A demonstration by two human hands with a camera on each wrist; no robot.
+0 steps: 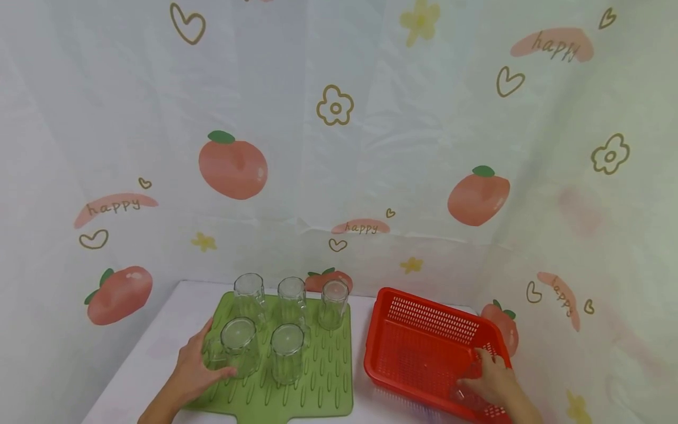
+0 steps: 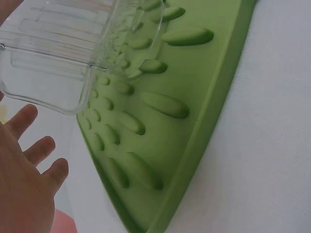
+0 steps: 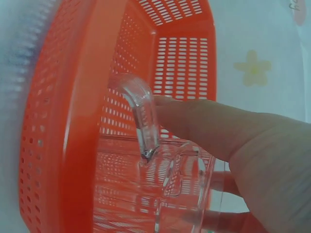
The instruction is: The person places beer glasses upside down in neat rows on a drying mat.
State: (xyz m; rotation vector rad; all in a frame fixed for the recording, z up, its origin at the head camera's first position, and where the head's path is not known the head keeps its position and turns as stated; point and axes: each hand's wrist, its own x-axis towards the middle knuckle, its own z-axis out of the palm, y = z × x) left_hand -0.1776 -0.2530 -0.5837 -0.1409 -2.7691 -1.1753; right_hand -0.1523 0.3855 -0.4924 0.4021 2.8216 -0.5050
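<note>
My left hand [image 1: 193, 368] is at the front-left glass mug [image 1: 245, 356], which stands upside down on a green drying mat [image 1: 328, 383]. In the left wrist view, the fingers [image 2: 41, 149] are spread beside the handle of that mug [image 2: 53, 48], without curling round it. Over at the right, my right hand [image 1: 497, 380] reaches into a red basket [image 1: 373, 347] and holds another clear glass mug [image 3: 180, 182]. Its thumb [image 3: 194, 116] lies by the mug's handle, while the other fingers are partly hidden behind the glass.
A second front mug [image 1: 288, 359] stands beside the first. Behind them are three more glasses, at left [image 1: 249, 300], middle [image 1: 291, 300] and right [image 1: 333, 306]. A white table [image 1: 143, 359] carries everything, with a printed curtain [image 1: 371, 165] close behind and at the sides.
</note>
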